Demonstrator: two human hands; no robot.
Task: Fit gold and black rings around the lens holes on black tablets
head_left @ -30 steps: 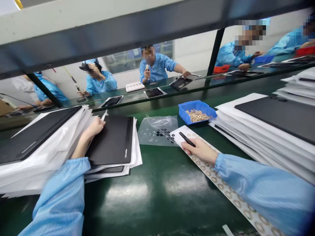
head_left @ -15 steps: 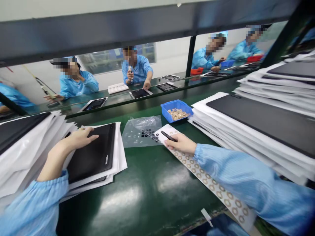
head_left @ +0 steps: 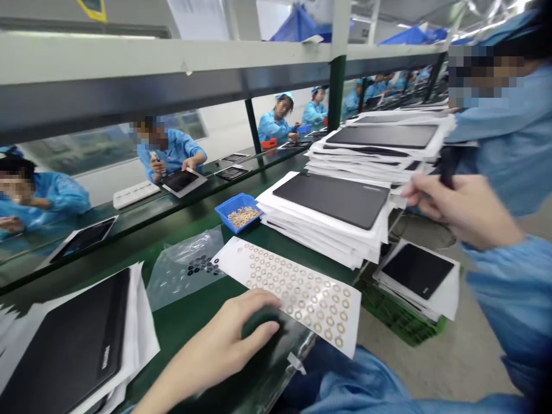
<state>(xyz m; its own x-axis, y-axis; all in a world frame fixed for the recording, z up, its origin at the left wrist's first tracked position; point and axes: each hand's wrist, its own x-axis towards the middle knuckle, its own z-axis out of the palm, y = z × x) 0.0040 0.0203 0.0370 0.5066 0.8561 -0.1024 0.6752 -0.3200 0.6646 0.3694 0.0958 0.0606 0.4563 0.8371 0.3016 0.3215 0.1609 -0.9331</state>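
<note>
Two hands in view: your left hand (head_left: 211,345) sits at 7 o'clock, fingers loosely apart and empty, tips at the lower edge of the washer sheet (head_left: 288,293), so it's the nearer hand. That sheet's long axis runs 10 to 4 o'clock on the green bench mat (head_left: 181,316). Your right hand (head_left: 461,207) is up at 2 o'clock, fingers closed on a slim black tool (head_left: 447,167), just beside the stack of black cases (head_left: 332,201), with only a narrow strip of mat between sheet and stack.
</note>
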